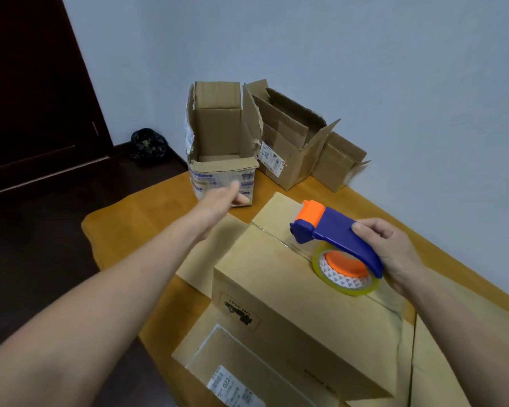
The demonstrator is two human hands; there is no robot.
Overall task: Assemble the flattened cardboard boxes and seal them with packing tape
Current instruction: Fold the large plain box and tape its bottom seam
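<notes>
A closed brown cardboard box stands in front of me on the wooden table, with clear tape along its top seam. My right hand grips a blue and orange tape dispenser holding a clear tape roll, its orange head on the far end of the seam. My left hand reaches forward with straight fingers to the front wall of an open box wrapped in printed tape.
Two more open boxes stand at the back by the wall. Flattened cardboard with a shipping label lies near me, more under the box. The wooden table ends at left above a dark floor with a black bag.
</notes>
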